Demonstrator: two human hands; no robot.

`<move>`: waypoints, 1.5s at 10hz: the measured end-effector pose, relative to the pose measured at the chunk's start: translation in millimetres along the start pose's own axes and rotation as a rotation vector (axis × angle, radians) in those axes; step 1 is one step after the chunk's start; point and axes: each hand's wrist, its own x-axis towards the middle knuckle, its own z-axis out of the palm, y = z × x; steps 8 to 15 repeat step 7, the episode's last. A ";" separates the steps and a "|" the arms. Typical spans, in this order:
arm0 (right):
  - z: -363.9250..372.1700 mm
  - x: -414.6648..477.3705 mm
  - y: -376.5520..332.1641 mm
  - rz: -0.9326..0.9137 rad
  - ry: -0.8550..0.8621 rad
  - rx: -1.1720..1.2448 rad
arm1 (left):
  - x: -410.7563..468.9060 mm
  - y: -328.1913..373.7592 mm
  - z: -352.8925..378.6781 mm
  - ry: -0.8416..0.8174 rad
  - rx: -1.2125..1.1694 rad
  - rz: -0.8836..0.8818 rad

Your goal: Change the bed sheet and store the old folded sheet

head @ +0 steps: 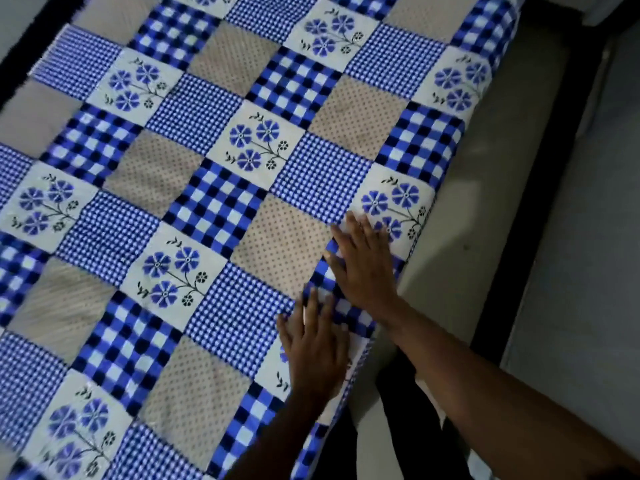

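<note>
Sheet (214, 202) spread over bed; left hand (317, 351), right hand (363, 261) pressed flat, fingers straight, near its right edge.

You had a single view, from the camera on your head, looking forward and steeply down over the bed sheet (214, 188) from its right-hand edge. It sat close: the patterned cloth filled most of the frame on a diagonal, with your left hand (317, 348) and right hand (363, 265) low in the middle and the floor (588, 306) along the right side.
</note>
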 end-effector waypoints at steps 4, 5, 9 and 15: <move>49.2 -218.8 -68.7 -0.083 -0.027 0.041 | -150.3 -118.0 -6.5 -0.139 0.200 0.054; 56.3 -255.1 -82.0 -0.093 -0.107 0.045 | -183.7 -109.2 -7.1 -0.201 0.184 0.003; 37.4 -293.8 -79.1 -0.078 -0.076 0.263 | -174.9 -87.7 -54.3 -0.095 0.109 0.021; 37.4 -293.8 -79.1 -0.078 -0.076 0.263 | -174.9 -87.7 -54.3 -0.095 0.109 0.021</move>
